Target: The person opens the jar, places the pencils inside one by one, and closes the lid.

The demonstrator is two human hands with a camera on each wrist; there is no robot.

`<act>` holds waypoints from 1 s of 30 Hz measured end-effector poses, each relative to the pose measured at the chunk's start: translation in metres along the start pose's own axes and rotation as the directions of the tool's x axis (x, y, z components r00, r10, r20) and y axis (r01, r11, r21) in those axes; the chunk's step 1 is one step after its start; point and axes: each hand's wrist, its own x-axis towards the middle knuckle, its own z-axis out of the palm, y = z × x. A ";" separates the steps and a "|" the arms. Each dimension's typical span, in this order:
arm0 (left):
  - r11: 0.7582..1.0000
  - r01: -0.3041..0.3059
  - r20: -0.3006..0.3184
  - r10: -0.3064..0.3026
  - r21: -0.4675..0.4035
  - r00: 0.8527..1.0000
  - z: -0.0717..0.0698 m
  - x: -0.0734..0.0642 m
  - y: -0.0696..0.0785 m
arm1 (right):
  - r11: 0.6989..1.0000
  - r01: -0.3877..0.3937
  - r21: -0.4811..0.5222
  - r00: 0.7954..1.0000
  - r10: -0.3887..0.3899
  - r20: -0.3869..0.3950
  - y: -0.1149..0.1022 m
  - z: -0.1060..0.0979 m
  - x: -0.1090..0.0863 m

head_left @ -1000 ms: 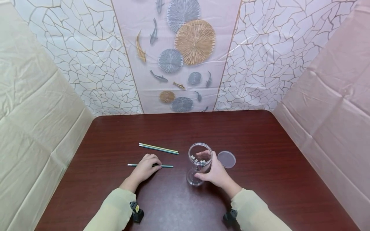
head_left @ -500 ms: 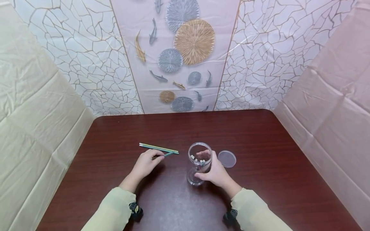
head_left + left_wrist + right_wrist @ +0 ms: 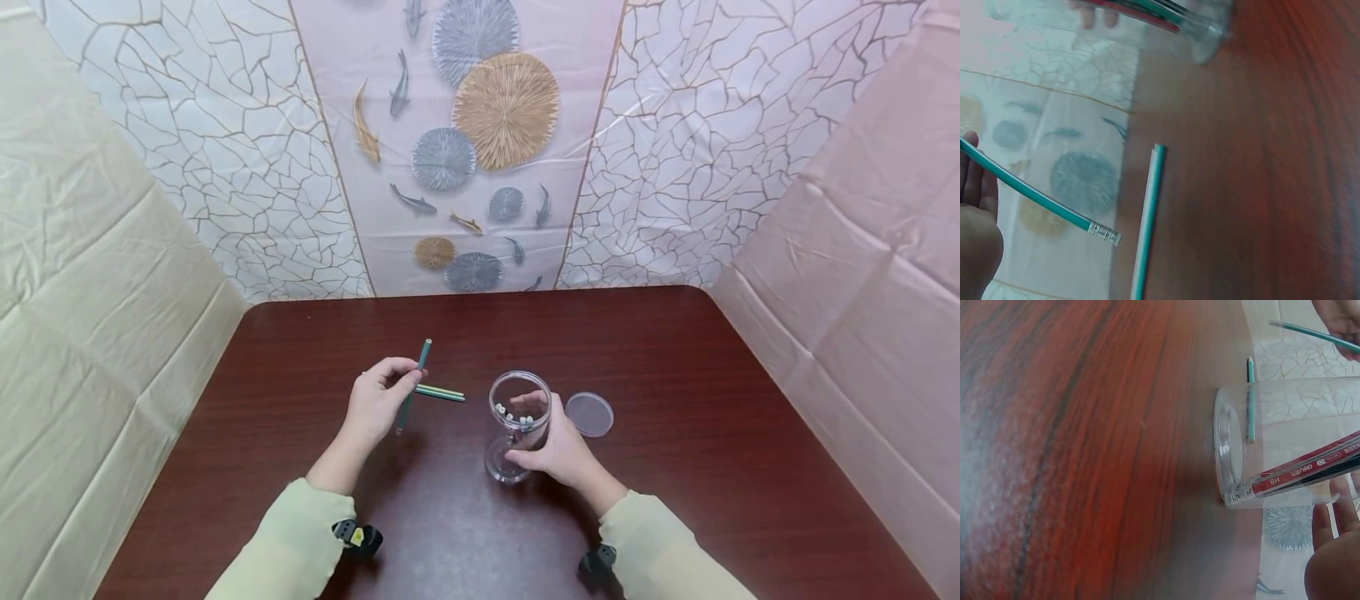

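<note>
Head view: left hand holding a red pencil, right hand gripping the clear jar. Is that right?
Only the color is wrong: the pencil in the left hand is green, as the head and left wrist views show. The right hand does grip the clear jar.

One second ago, the left hand [image 3: 377, 400] was low over the counter [image 3: 300, 358], left of the frame's centre, and one pencil [image 3: 424, 353] lay there almost horizontally. Half a second ago, this pencil pointed to the right and slightly upward. Now the hand has gone a little higher in the frame, and it pinches the pencil steeply, with the upper end leaning to the right. It also covers most of the left part of the two other pencils [image 3: 442, 392], which was visible before.
</note>
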 end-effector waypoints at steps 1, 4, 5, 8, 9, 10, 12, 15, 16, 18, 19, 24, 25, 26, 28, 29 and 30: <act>0.999 0.016 -0.004 -0.017 -0.045 1.000 0.000 0.000 0.006 | 1.000 -0.001 0.001 1.000 0.001 0.002 0.000 0.000 0.000; 0.984 0.026 -0.041 -0.034 -0.178 0.999 0.002 0.001 0.017 | 1.000 -0.004 0.001 1.000 0.004 0.009 0.000 0.000 -0.001; 0.977 0.018 -0.056 -0.031 -0.214 0.998 0.002 0.001 0.021 | 1.000 -0.007 0.001 1.000 0.007 0.011 -0.001 0.000 -0.001; 0.955 -0.030 -0.100 0.001 -0.295 0.995 0.004 0.002 0.029 | 1.000 -0.014 0.005 1.000 0.014 0.011 -0.002 0.000 -0.001; 0.948 -0.045 -0.112 0.009 -0.315 0.994 0.004 0.002 0.032 | 1.000 -0.016 0.007 1.000 0.016 0.011 -0.002 0.000 -0.001; 0.941 -0.060 -0.124 0.019 -0.334 0.992 0.004 0.002 0.035 | 1.000 -0.016 0.009 1.000 0.016 0.010 -0.002 0.000 0.000; 0.929 -0.080 -0.141 0.031 -0.360 0.990 0.005 0.002 0.041 | 1.000 -0.013 0.014 1.000 0.013 0.009 -0.003 0.000 0.000; 0.908 -0.112 -0.159 0.051 -0.404 0.986 0.006 0.001 0.048 | 1.000 -0.007 0.013 1.000 0.007 0.007 -0.002 0.000 0.000; 0.898 -0.124 -0.162 0.060 -0.423 0.985 0.006 0.001 0.051 | 1.000 -0.006 0.012 1.000 0.006 0.006 -0.002 0.000 0.000; 0.876 -0.153 -0.170 0.083 -0.457 0.982 0.007 0.000 0.057 | 1.000 -0.002 0.010 1.000 0.002 0.006 -0.001 0.000 0.000; 0.863 -0.168 -0.175 0.094 -0.476 0.980 0.007 0.000 0.059 | 1.000 -0.001 0.010 1.000 0.000 0.007 0.000 0.000 0.000; 0.760 -0.230 -0.189 0.142 -0.608 0.972 0.009 -0.002 0.073 | 1.000 0.009 0.014 1.000 -0.009 0.007 0.001 0.000 0.000; 0.737 -0.240 -0.193 0.151 -0.632 0.970 0.010 -0.002 0.076 | 1.000 0.009 0.014 1.000 -0.009 0.007 0.001 0.000 0.000; 0.715 -0.251 -0.196 0.161 -0.653 0.967 0.010 -0.002 0.078 | 1.000 0.009 0.016 1.000 -0.009 0.008 0.001 0.000 0.000; 0.681 -0.271 -0.202 0.181 -0.681 0.963 0.011 -0.003 0.083 | 1.000 0.008 0.018 1.000 -0.008 0.008 0.000 -0.001 0.000; 0.664 -0.279 -0.205 0.190 -0.693 0.960 0.011 -0.003 0.085 | 1.000 0.006 0.017 1.000 -0.006 0.009 0.000 -0.001 0.000; 0.646 -0.287 -0.206 0.199 -0.708 0.958 0.011 -0.004 0.087 | 1.000 0.003 0.017 1.000 -0.003 0.009 0.000 -0.001 0.000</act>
